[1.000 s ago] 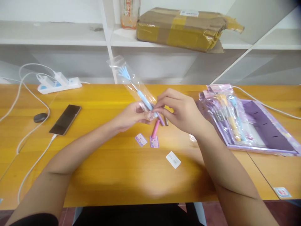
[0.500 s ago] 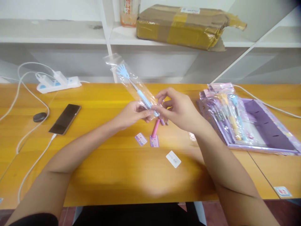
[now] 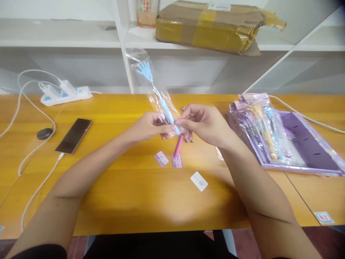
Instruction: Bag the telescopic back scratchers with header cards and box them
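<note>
A light-blue back scratcher with a hand-shaped head and metal shaft lies inside a clear plastic bag. My left hand is closed on the bag around the handle's lower end. From the right, my right hand pinches the bag's bottom end between thumb and fingers. The scratcher tilts up and to the left, above the table. Below my hands, a pink handle rests with its end on a small printed card. A second small card lies to its left. Part of the pink item is hidden by my hands.
A purple tray at the right holds several bagged back scratchers. A white card lies nearer me. To the left are a phone, cables and a power strip. A taped cardboard box sits on the shelf behind.
The bagged scratcher has turned more upright, its head moving right and up. My right fingers have drawn closer together on the bag's lower end.
</note>
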Tool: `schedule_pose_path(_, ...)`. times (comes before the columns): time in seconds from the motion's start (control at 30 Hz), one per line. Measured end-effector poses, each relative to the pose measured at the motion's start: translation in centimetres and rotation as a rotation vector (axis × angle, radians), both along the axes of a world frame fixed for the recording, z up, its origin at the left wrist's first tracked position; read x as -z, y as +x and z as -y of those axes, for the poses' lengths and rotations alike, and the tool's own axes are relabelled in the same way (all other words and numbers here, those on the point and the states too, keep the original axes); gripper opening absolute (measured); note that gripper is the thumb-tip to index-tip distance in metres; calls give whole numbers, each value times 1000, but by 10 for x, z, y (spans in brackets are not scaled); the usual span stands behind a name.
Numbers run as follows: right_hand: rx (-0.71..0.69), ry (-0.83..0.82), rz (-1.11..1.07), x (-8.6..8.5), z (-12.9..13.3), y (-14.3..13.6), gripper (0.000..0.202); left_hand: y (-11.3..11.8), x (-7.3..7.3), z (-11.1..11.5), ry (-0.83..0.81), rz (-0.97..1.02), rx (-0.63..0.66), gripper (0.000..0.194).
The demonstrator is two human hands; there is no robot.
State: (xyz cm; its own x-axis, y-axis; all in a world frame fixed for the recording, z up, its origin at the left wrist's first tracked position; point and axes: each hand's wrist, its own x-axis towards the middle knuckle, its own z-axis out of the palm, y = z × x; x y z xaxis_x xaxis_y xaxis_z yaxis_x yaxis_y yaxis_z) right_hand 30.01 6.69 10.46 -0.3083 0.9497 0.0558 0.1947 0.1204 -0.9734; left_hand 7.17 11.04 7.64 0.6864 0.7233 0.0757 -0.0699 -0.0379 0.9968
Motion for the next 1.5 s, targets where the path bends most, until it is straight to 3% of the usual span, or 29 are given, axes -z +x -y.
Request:
schedule_pose_path(0.07,-117,-63,1,-2,1,0,45,-5,-4,-6,-19,34,-61,46)
schedule_pose_path(0.23,-669,-213,163,-2,10,-9,29,-14,-9,-26,-119,128,-334,39)
schedule_pose_path(0.33,-831,-205,268,9,11,-22,24,-20,-6,-36,-82,87,-401,28)
schedule_pose_path(0.43,-904,-199,427,24,9,-33,15,-27,1,-45,8,-18,-351,26)
schedule_pose_path(0.53,-868,-148,647,32,8,-38,11,-33,6,-51,59,-150,-246,37)
schedule_pose_path(0.63,-682,-11,806,35,9,-39,13,-38,9,-57,76,-223,-182,47)
schedule_pose_path(0.77,-503,121,922,40,9,-42,39,-39,10,-61,137,-221,-197,48)
schedule_pose_path(0.97,-564,94,1004,49,9,-48,27,-41,12,-64,139,-236,-318,44)
schedule_pose_path(1.07,-561,132,933,54,9,-48,35,-41,14,-65,125,-246,-344,42)
schedule_pose_path(1.3,-587,89,904,57,12,-49,36,-39,14,-64,108,-254,-346,40)
schedule_pose_path(1.5,-585,171,918,55,15,-51,44,-39,13,-63,142,-325,-330,41)
